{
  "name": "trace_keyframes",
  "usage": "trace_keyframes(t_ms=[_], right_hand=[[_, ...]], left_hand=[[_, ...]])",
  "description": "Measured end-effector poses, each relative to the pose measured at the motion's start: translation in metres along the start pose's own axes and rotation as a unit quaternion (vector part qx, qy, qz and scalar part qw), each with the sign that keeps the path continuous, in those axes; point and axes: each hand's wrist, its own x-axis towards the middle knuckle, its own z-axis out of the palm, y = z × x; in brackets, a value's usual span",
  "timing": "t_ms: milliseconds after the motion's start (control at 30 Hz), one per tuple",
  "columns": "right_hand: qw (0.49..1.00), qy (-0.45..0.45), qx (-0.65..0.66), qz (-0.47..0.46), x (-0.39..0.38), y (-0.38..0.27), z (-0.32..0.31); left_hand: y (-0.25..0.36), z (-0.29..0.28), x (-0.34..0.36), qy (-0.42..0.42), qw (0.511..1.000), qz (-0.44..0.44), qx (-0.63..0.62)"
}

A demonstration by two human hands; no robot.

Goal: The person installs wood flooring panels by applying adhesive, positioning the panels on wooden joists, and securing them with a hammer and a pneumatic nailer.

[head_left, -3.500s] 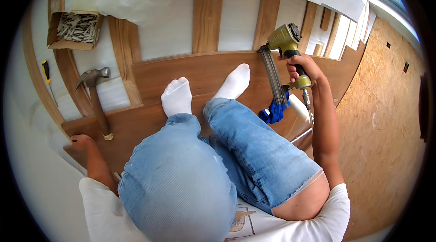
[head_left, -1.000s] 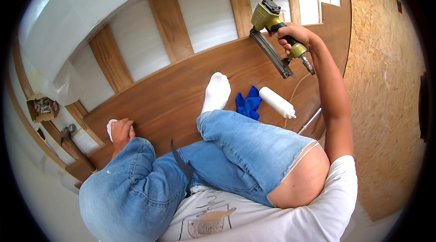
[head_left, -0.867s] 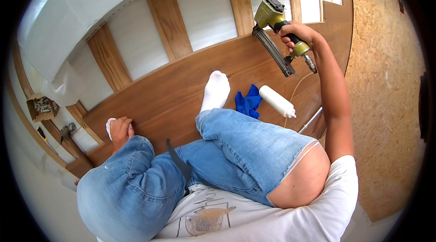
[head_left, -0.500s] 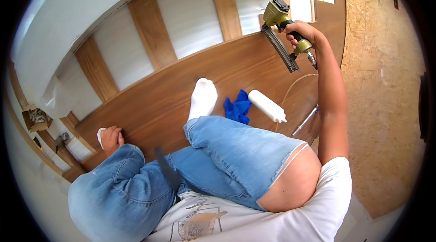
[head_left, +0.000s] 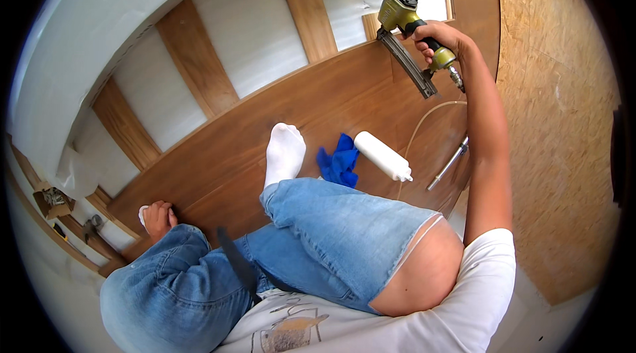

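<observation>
My right hand (head_left: 440, 40) grips the dark handle of a green pneumatic nail gun (head_left: 405, 12), held out at the far right. Its long dark magazine slants down over the brown wooden planks (head_left: 232, 129), and its head is by their far edge. Whether the nose touches the wood, I cannot tell. At the left, partly behind my bent knee, my left hand (head_left: 158, 219) rests low with curled fingers, by something small and white (head_left: 142, 215) that I cannot identify. Between the hands, near my white-socked foot (head_left: 285, 148), lie a blue cloth (head_left: 340, 162) and a white squeeze bottle (head_left: 383, 155).
A thin air hose (head_left: 424, 118) curves past a metal rod-like tool (head_left: 448, 163) on the planks. Battens (head_left: 195, 58) cross pale sheeting beyond. A small box of fasteners (head_left: 53, 201) and a hammer (head_left: 93, 224) lie far left; chipboard (head_left: 556, 121) covers the right.
The battens and planks have shifted left in view. My right hand and the nail gun sit slightly further left and higher, still gripped. My left hand stays by my knee.
</observation>
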Motion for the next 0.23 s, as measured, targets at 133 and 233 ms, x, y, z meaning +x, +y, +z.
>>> trace_keyframes(t_ms=[133,233], right_hand=[[0.999,0.025,-0.016,0.017,0.0006,-0.0070,0.0002],[0.999,0.032,-0.037,0.024,0.0059,-0.0059,-0.0030]], left_hand=[[-0.0038,0.0039,-0.0048,0.002,1.000,-0.002,-0.013],[-0.0073,0.0012,-0.0033,-0.002,1.000,0.028,0.001]])
